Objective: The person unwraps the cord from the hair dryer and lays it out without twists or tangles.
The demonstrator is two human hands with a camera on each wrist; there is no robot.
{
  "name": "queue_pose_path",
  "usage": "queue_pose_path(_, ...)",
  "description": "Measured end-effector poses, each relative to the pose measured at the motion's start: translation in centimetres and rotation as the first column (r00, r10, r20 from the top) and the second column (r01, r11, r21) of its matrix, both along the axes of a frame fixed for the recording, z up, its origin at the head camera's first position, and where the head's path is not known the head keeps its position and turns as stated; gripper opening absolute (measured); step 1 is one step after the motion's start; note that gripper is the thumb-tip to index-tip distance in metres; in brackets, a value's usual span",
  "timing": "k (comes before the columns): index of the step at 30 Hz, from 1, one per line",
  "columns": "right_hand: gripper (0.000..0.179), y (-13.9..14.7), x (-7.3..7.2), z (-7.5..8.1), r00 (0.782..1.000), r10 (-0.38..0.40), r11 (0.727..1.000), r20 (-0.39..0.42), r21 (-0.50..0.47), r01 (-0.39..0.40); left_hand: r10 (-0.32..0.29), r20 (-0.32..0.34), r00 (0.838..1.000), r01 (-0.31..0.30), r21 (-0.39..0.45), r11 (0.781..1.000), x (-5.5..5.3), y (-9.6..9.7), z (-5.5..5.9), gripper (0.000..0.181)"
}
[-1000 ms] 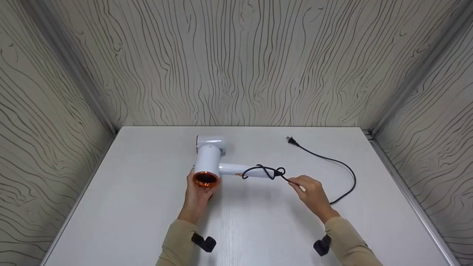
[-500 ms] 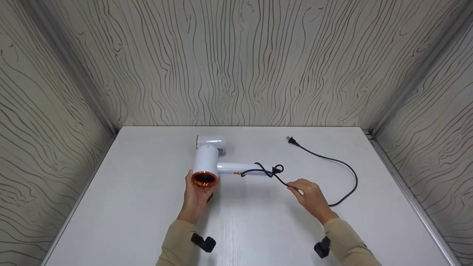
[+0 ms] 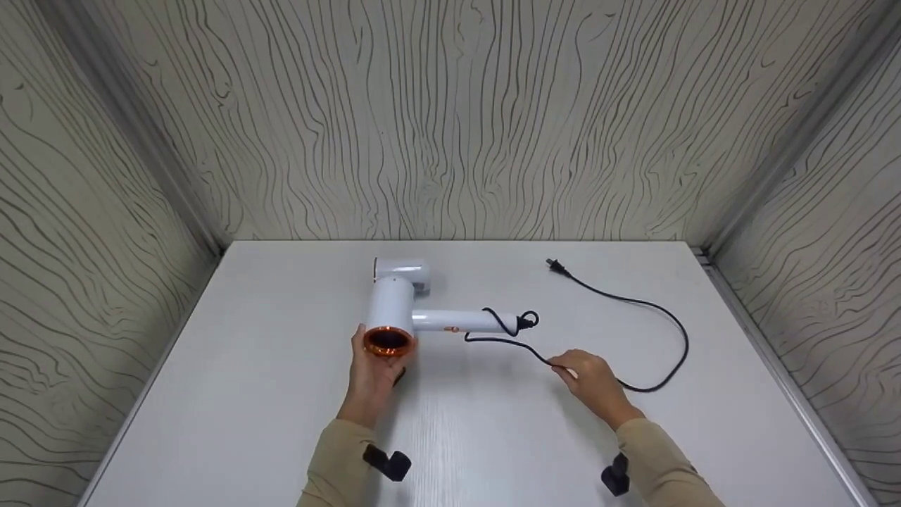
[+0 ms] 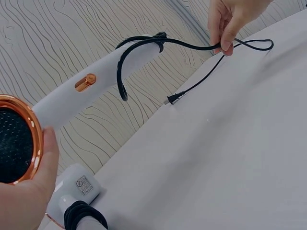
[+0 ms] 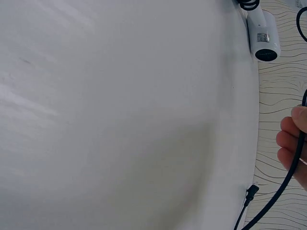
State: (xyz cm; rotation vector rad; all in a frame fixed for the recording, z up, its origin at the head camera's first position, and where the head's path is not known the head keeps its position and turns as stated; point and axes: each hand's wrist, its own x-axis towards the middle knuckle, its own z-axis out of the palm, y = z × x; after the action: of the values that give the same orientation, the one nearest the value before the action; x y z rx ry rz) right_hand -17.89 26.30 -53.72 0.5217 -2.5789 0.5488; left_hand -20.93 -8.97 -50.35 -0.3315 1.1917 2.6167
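Note:
My left hand (image 3: 369,380) holds a white hair dryer (image 3: 392,303) by its barrel, near the orange-rimmed end. Its handle points right, with the copper-coloured switch (image 4: 86,82) showing in the left wrist view. A black power cord (image 3: 521,344) still makes a loose turn around the handle near its end, and another bend hangs free below the handle. Right of the dryer, my right hand (image 3: 591,384) pinches this cord between thumb and fingers. Past that hand the cord curves across the table to its two-pin plug (image 3: 556,266).
Behind the held dryer, a second white hair dryer (image 3: 405,270) lies on the white table (image 3: 246,352), black cord (image 4: 84,214) wound around its handle. Wood-grain patterned panels (image 3: 450,127) enclose the back and sides.
A loop of cord has slipped off the handle by the switch and now hangs below it. My right hand has moved slightly down; the held dryer has shifted slightly left.

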Motion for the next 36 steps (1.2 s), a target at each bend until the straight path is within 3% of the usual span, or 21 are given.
queue_pose_path(7, 0.022, 0.4, -0.1, -0.8, 0.99, -0.097, 0.995, 0.107, 0.011, 0.097, -0.023, -0.026, 0.999, 0.023, 0.003, 1.0, 0.2, -0.2, -0.1, 0.07)
queue_pose_path(21, 0.019, 2.4, -0.4, -2.3, 0.983, -0.182, 0.977, -0.023, 0.112, 0.184, -0.019, -0.007, 1.0, 0.02, 0.044, 0.999, 0.4, -0.1, 0.0, 0.067)
queue_pose_path(36, 0.009, 3.7, -0.4, -2.7, 0.961, -0.258, 0.964, 0.102, 0.085, 0.25, -0.044, -0.025, 0.999, 0.045, 0.036, 0.998, 0.4, -0.1, 0.3, 0.066)
